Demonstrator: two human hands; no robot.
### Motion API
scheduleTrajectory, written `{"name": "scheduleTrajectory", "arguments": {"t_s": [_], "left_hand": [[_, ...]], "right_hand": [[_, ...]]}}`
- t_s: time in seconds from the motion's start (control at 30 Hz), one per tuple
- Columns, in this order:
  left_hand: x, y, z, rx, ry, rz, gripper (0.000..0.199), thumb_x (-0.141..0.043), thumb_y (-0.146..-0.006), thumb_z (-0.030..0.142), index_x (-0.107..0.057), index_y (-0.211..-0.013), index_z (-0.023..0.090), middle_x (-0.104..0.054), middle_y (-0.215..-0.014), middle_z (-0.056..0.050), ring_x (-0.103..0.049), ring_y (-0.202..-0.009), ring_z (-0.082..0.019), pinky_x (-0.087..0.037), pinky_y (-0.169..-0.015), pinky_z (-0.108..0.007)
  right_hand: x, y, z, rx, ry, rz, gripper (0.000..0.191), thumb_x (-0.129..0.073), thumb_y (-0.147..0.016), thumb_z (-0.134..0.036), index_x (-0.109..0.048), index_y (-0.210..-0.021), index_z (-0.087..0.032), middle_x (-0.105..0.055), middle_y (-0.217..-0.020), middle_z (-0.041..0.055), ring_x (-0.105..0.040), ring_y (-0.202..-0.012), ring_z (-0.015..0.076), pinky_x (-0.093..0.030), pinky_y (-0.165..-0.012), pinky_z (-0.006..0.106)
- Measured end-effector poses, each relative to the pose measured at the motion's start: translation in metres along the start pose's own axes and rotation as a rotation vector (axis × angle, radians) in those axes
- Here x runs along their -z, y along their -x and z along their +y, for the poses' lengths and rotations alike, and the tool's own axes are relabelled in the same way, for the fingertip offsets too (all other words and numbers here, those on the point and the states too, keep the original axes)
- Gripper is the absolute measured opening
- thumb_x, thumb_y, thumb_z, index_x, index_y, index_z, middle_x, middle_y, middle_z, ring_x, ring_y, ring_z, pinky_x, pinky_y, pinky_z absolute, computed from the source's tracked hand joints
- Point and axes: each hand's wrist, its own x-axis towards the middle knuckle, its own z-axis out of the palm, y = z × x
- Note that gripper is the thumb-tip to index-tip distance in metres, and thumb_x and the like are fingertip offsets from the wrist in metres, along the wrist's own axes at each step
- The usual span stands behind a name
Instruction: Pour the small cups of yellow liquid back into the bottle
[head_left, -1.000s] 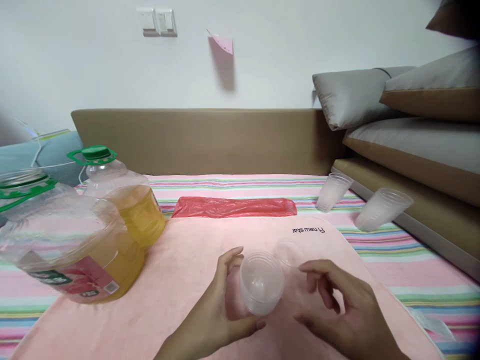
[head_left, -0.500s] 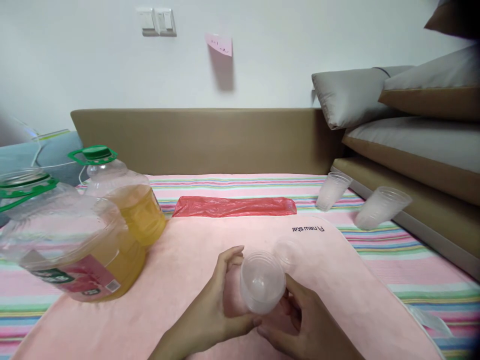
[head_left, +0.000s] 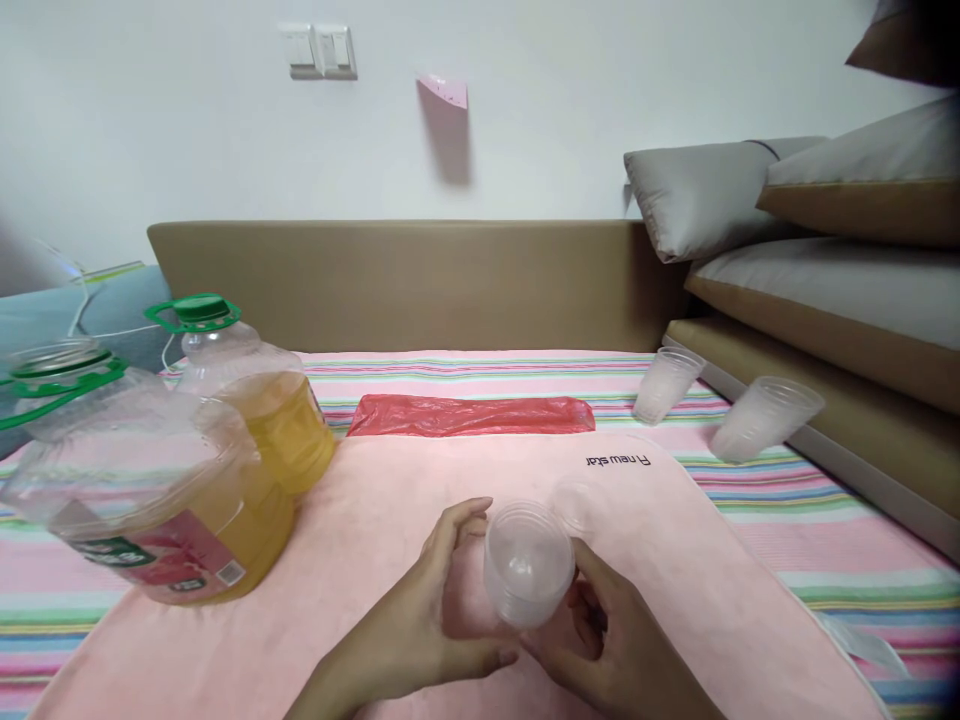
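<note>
A clear plastic cup (head_left: 528, 570), its mouth facing up at me, is between my two hands over the pink cloth (head_left: 375, 560). My right hand (head_left: 619, 630) grips its right side, with the index finger and thumb against the wall and the other fingers curled. Just left of the cup, my left hand (head_left: 431, 600) is open, its thumb and fingers spread in a curve with a gap to the cup. Behind the cup lies a faint clear round piece of plastic (head_left: 577, 505), partly covered; I cannot tell its kind.
Two large juice bottles, a near one (head_left: 187, 540) uncapped and a far one (head_left: 281, 420) with a green cap, stand left. A red plastic bag (head_left: 472, 415) lies flat behind the cloth. Two tilted plastic cups (head_left: 667, 385) rest by the stacked cushions (head_left: 840, 290) at right.
My left hand has drawn slightly left, its thumb moving away from the cup. The cup stays by my right hand. The view has shifted slightly.
</note>
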Motion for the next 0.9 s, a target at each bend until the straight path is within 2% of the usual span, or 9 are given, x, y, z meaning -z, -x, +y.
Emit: {"name": "scheduleTrajectory", "arguments": {"t_s": [0.2,0.3,0.4,0.5,0.57,0.63,0.7,0.77,0.9], "left_hand": [[0.000,0.000,0.001,0.043,0.027,-0.003,0.114,-0.099,-0.067,0.046,-0.028,-0.157,0.036,-0.034,-0.165,-0.013,-0.030,-0.156,-0.041,-0.026,-0.128,-0.064],[0.002,0.001,-0.003,0.017,0.056,-0.017,0.121,-0.098,-0.063,0.061,-0.028,-0.158,0.035,-0.032,-0.167,-0.014,-0.027,-0.157,-0.042,-0.024,-0.129,-0.063],[0.005,0.000,-0.009,-0.059,0.107,0.003,0.101,-0.069,-0.082,0.083,-0.029,-0.159,0.032,-0.032,-0.169,-0.014,-0.026,-0.158,-0.040,-0.025,-0.129,-0.059],[0.006,-0.004,-0.012,-0.077,0.154,0.120,0.072,-0.034,-0.101,0.079,-0.036,-0.154,0.030,-0.043,-0.162,-0.013,-0.037,-0.153,-0.035,-0.029,-0.127,-0.054],[0.006,-0.008,-0.011,-0.060,0.135,0.229,0.062,-0.027,-0.105,0.074,-0.049,-0.141,0.028,-0.054,-0.153,-0.013,-0.047,-0.146,-0.033,-0.033,-0.124,-0.051],[0.006,-0.012,-0.010,-0.045,0.077,0.326,0.057,-0.030,-0.106,0.072,-0.060,-0.117,0.025,-0.061,-0.142,-0.011,-0.052,-0.139,-0.032,-0.037,-0.120,-0.048],[0.006,-0.015,-0.009,-0.037,0.020,0.390,0.052,-0.038,-0.105,0.070,-0.061,-0.095,0.024,-0.066,-0.129,-0.010,-0.055,-0.132,-0.031,-0.040,-0.115,-0.044],[0.008,-0.018,-0.009,-0.031,-0.015,0.429,0.048,-0.046,-0.104,0.066,-0.059,-0.084,0.024,-0.067,-0.119,-0.009,-0.058,-0.123,-0.031,-0.043,-0.109,-0.043],[0.011,-0.020,-0.011,-0.046,-0.060,0.484,0.046,-0.050,-0.102,0.062,-0.061,-0.079,0.023,-0.066,-0.115,-0.008,-0.058,-0.117,-0.030,-0.043,-0.107,-0.043]], "right_hand": [[-0.002,-0.001,0.001,0.017,-0.032,0.009,0.043,-0.077,-0.080,-0.039,-0.065,-0.117,-0.023,-0.067,-0.093,0.0031,-0.063,-0.083,0.0221,-0.050,-0.072,0.034],[-0.002,-0.001,-0.002,0.017,-0.045,0.029,0.042,-0.079,-0.078,-0.038,-0.065,-0.115,-0.023,-0.066,-0.094,0.0027,-0.062,-0.085,0.0217,-0.051,-0.074,0.033],[0.001,0.001,-0.008,0.011,-0.021,0.044,0.049,-0.081,-0.073,-0.033,-0.065,-0.118,-0.024,-0.061,-0.090,0.0007,-0.058,-0.079,0.0187,-0.049,-0.072,0.031],[0.006,0.008,-0.016,0.002,-0.028,0.020,0.058,-0.086,-0.067,-0.033,-0.066,-0.121,-0.026,-0.057,-0.085,-0.0014,-0.053,-0.070,0.0154,-0.046,-0.063,0.027],[0.010,0.015,-0.020,0.005,-0.094,0.008,0.060,-0.090,-0.064,-0.042,-0.068,-0.118,-0.028,-0.059,-0.084,-0.0008,-0.054,-0.067,0.0159,-0.048,-0.061,0.027],[0.016,0.022,-0.025,0.014,-0.181,0.020,0.061,-0.093,-0.061,-0.052,-0.070,-0.112,-0.028,-0.063,-0.083,0.0011,-0.060,-0.070,0.0196,-0.053,-0.063,0.030],[0.028,0.027,-0.030,0.020,-0.245,0.084,0.061,-0.094,-0.059,-0.057,-0.071,-0.107,-0.028,-0.067,-0.085,0.0035,-0.065,-0.076,0.0244,-0.058,-0.069,0.035],[0.049,0.028,-0.033,0.034,-0.291,0.227,0.058,-0.095,-0.061,-0.056,-0.071,-0.106,-0.028,-0.070,-0.089,0.0056,-0.070,-0.085,0.0287,-0.061,-0.075,0.038],[0.120,0.016,-0.031,0.140,-0.272,0.558,0.052,-0.096,-0.062,-0.048,-0.071,-0.104,-0.028,-0.073,-0.102,0.0091,-0.072,-0.104,0.0333,-0.061,-0.084,0.041]]}}
